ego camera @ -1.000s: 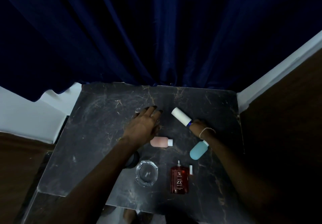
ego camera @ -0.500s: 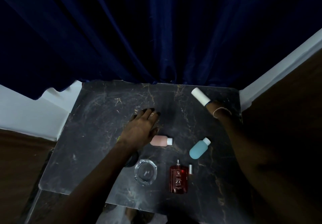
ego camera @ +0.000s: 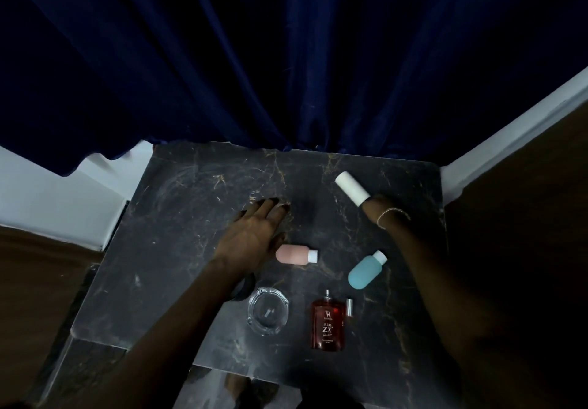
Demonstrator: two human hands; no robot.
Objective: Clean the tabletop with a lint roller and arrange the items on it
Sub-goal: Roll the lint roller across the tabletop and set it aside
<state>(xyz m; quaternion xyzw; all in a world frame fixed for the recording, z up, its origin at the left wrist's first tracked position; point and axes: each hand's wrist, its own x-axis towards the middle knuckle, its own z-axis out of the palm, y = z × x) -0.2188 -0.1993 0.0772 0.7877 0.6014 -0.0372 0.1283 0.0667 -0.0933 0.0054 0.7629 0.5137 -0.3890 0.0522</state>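
My right hand [ego camera: 383, 213] grips the handle of a white lint roller [ego camera: 351, 187], whose roll lies on the dark marble tabletop [ego camera: 197, 211] near the far right corner. My left hand [ego camera: 254, 233] rests flat on the tabletop's middle with fingers straight. A pink bottle [ego camera: 294, 254] lies on its side just right of that hand. A teal bottle [ego camera: 366, 270] lies tilted farther right. A red perfume bottle [ego camera: 328, 322] lies near the front, with a small silver cap [ego camera: 349, 307] beside it. A clear glass ashtray [ego camera: 268, 311] sits front centre.
A dark round object [ego camera: 243, 289] shows partly under my left forearm. Dark blue curtains [ego camera: 286, 58] hang behind the table's far edge. White wall trim [ego camera: 509, 128] runs along the right, and wooden floor lies on both sides.
My right hand carried the lint roller from the table's middle toward the far right corner, then drew it slightly back. My left hand stayed flat in place.
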